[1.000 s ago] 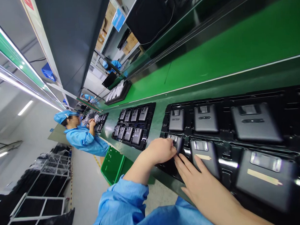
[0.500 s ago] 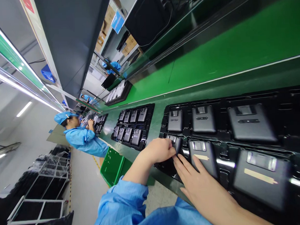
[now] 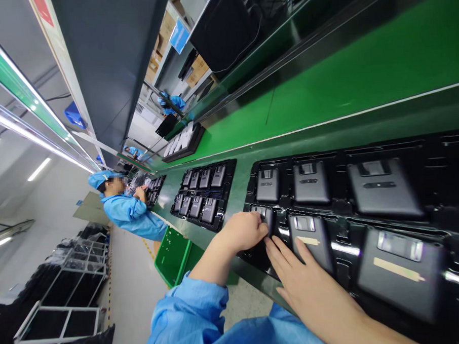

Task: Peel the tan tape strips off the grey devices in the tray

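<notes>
Both hands [image 3: 273, 246] pinch the device [image 3: 267, 217] at the tray [image 3: 341, 207] edge.

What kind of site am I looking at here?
Most likely an electronics assembly line: a long green conveyor belt, black trays of identical dark devices, and a co-worker in blue cleanroom gown and cap.

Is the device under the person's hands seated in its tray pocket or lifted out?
Cannot tell for sure: the left hand and right hand cover most of the device, which sits over its pocket in the tray.
</notes>
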### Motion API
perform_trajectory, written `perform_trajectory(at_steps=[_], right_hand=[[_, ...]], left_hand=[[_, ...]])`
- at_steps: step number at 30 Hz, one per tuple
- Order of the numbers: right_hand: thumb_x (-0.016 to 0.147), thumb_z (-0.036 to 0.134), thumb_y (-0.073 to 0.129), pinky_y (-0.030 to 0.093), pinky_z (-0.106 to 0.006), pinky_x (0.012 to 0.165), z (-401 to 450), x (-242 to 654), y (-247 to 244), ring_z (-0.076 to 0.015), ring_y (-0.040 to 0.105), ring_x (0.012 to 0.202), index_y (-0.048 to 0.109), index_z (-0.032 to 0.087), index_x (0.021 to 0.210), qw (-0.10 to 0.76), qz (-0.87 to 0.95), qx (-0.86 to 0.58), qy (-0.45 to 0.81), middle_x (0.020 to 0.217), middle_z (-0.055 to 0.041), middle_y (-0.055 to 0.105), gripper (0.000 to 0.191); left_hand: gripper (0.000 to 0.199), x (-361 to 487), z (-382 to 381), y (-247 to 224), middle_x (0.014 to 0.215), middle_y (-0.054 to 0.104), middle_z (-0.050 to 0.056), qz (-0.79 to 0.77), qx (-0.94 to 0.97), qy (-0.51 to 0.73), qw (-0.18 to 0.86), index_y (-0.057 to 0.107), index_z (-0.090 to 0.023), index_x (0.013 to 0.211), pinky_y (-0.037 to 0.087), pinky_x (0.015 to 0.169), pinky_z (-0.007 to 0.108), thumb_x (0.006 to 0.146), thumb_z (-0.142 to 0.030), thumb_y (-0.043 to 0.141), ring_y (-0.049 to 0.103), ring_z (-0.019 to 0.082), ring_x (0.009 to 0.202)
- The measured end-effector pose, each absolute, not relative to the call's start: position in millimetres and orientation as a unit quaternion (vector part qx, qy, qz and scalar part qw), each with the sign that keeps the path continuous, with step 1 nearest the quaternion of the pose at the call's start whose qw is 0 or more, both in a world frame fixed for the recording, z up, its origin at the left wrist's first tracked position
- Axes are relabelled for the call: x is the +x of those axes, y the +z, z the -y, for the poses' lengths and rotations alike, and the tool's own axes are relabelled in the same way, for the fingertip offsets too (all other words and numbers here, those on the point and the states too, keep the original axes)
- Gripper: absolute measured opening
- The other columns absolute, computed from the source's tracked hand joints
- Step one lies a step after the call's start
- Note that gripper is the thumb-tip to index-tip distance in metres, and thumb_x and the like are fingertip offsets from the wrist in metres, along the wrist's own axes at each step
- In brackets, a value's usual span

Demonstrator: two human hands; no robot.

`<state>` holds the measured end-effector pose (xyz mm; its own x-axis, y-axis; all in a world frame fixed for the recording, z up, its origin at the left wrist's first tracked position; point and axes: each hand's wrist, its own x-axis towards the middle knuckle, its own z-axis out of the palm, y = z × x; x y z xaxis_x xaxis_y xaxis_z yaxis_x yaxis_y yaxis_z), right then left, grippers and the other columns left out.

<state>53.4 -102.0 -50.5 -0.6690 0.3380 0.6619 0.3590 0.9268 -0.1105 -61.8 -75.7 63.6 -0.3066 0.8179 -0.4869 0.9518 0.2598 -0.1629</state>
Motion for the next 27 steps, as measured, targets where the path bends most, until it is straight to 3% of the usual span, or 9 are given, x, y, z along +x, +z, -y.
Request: perform_trajectory(at_steps=[15,22,27], right_hand=[[0.071,0.024,0.033,0.025,-0.049,0.098,102.1,53.9,-50.7,-0.0279,0.040,0.112,0.064,0.008,0.099,0.362,0.912,-0.192,-0.012,0.111,-0.0150,0.056,0.044],[0.070,0.024,0.033,0.024,-0.050,0.098,102.8,52.4,-52.8,-0.0275,0.042,0.109,0.066,0.010,0.093,0.377,0.907,-0.190,-0.010,0.109,-0.0152,0.057,0.042],[0.073,0.016,0.024,0.025,-0.050,0.097,101.0,53.0,-49.7,-0.0282,0.044,0.107,0.065,0.005,0.094,0.390,0.902,-0.186,0.003,0.107,-0.0178,0.057,0.047]], left_hand=[[0.018,-57.9,75.0,54.9,0.082,0.065,0.009,-0.822,0.528,-0.161,0.141,0.057,-0.015,0.079,0.046,0.072,0.030,0.073,-0.019,0.040,0.060,0.022,0.080],[0.017,-73.0,89.5,47.7,0.076,0.062,0.001,-0.821,0.543,-0.092,0.148,0.052,-0.017,0.080,0.043,0.067,0.021,0.080,-0.017,0.035,0.057,0.012,0.071],[0.012,-71.7,96.5,43.6,0.068,0.055,-0.002,-0.815,0.563,-0.028,0.132,0.050,-0.018,0.085,0.043,0.065,0.024,0.081,-0.017,0.039,0.052,0.012,0.063]])
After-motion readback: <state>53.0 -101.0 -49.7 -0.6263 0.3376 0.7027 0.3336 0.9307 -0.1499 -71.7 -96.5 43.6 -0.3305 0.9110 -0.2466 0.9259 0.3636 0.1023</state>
